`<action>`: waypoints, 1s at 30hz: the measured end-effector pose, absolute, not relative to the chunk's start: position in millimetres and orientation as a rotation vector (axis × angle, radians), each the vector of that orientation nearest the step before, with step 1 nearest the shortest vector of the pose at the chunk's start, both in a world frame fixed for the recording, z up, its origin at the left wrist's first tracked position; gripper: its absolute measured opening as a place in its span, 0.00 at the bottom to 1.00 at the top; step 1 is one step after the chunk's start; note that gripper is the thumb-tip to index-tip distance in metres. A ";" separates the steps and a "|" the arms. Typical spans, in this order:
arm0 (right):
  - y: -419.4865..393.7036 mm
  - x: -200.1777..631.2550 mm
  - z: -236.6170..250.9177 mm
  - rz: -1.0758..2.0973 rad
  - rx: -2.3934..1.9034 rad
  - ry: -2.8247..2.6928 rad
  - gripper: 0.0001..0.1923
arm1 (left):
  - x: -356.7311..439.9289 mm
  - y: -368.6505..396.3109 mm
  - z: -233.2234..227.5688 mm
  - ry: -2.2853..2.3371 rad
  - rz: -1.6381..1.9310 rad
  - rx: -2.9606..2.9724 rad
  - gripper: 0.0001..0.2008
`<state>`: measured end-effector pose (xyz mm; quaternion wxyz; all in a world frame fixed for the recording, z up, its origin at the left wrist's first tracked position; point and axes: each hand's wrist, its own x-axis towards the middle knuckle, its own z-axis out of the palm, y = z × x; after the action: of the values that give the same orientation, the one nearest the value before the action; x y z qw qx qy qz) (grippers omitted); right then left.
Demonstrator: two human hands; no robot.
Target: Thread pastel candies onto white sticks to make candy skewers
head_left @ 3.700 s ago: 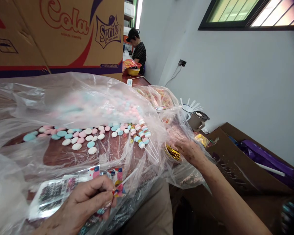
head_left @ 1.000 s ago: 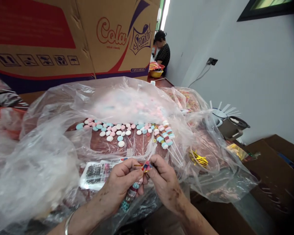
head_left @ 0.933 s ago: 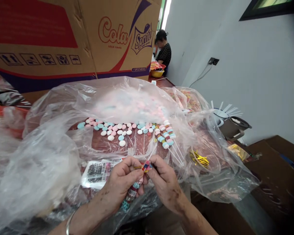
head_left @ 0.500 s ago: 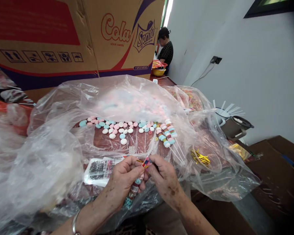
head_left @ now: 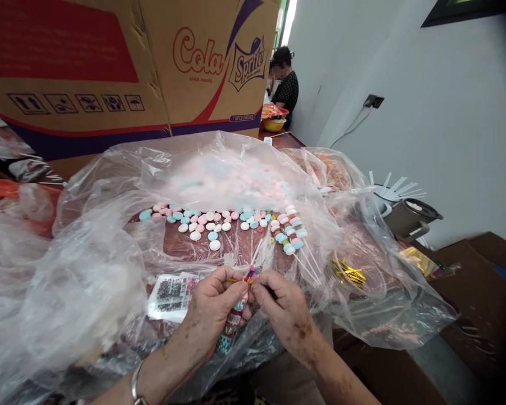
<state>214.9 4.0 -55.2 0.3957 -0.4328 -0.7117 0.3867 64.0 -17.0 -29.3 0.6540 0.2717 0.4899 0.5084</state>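
Against a pale wall [head_left: 430, 129] stands a dark red table [head_left: 180, 243], a big printed carton [head_left: 202, 107] blocking part of its far side. The left hand [head_left: 215, 301] comes in low, wrist bent inward under one bracelet [head_left: 135, 385], fingers curled round a wrapped candy [head_left: 230, 326] just above the near edge. The candy tilts, its stick pointing away from the person. A gold tie [head_left: 233, 280] pokes out by the forefinger. The right hand [head_left: 282, 298] angles in opposite, thumb and fingertips pinched at the candy's neck — wrapper or tie, I can't tell.

Clear plastic [head_left: 126, 157] sprawls over most of the surface and clouds a pastel heap. In front of it lie loose discs [head_left: 214, 245], too crowded to count, and beside them three candy skewers [head_left: 289, 232]. One bundle of gold ties [head_left: 348, 274] lies to the right; printed packets [head_left: 168, 295] lie by the left wrist — number unclear. Two mugs [head_left: 413, 219] stand near the wall, one bristling with sticks. Beyond, one other person [head_left: 288, 90] bends near a yellow bowl [head_left: 274, 125].
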 end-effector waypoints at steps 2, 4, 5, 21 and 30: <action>3.8 213.6 -54.7 0.925 -1.091 -1.839 0.09 | 64.6 -16.4 -31.8 1.111 1.150 0.625 0.15; 3.8 212.3 -53.4 0.735 -1.057 -1.941 0.10 | 64.2 -15.5 -34.2 1.114 1.145 0.651 0.14; 3.7 211.7 -52.5 0.567 -1.026 -2.014 0.11 | 63.8 -14.9 -34.9 1.120 1.142 0.667 0.13; 30.2 231.5 -41.2 -0.055 -0.334 -2.517 0.19 | 43.2 7.6 -22.8 1.058 0.481 0.925 0.04; 20.9 234.6 -30.6 -0.020 -0.192 -2.695 0.16 | 37.0 11.1 -12.3 1.004 0.193 1.094 0.01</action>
<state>234.6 20.9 -30.6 0.2181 -0.0694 -0.9734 -0.0074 37.0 11.1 -12.3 0.7327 0.4974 0.4562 0.0876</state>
